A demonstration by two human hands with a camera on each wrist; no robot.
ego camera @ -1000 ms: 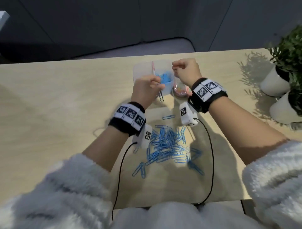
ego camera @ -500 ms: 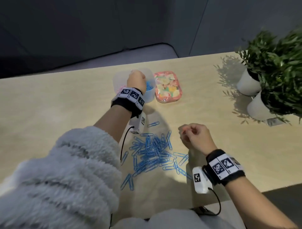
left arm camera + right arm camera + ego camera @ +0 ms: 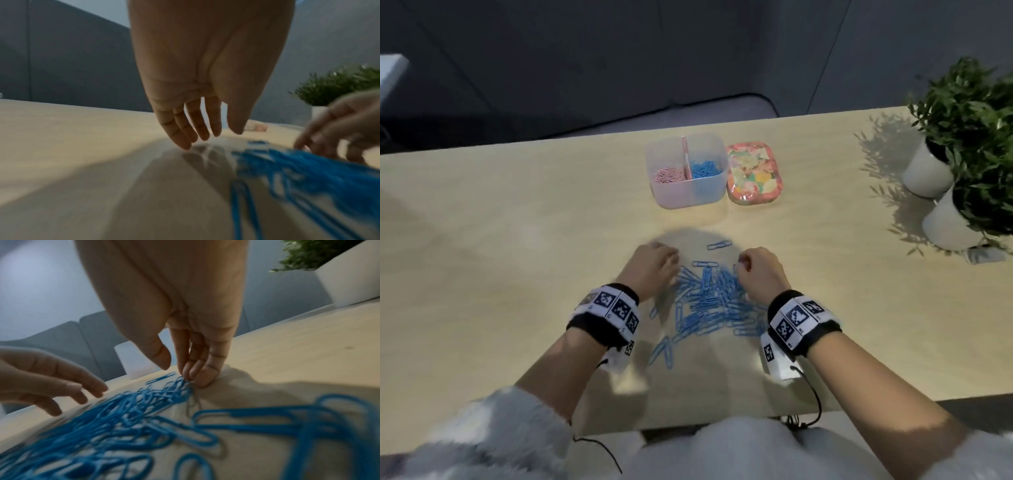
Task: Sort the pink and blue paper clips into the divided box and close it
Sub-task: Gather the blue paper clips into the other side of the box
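Note:
The clear divided box (image 3: 688, 197) stands open at the far middle of the table, with pink clips (image 3: 666, 175) in its left half and blue clips (image 3: 703, 168) in its right half. Its floral lid (image 3: 753, 178) lies just to the right of it. A pile of blue paper clips (image 3: 709, 305) lies near me. My left hand (image 3: 654, 263) hovers at the pile's far left with straight fingers (image 3: 191, 129) and holds nothing. My right hand (image 3: 176, 369) is at the pile's far right edge; its fingertips (image 3: 190, 376) touch clips and the thumb stands apart.
Two white pots (image 3: 928, 171) with green plants stand at the right side of the table. One loose blue clip (image 3: 719, 245) lies between the pile and the box. A dark sofa sits beyond the table's far edge.
Both hands were at the box a second ago. The right hand came back to the pile first, then the left hand returned from the box to the pile's left side.

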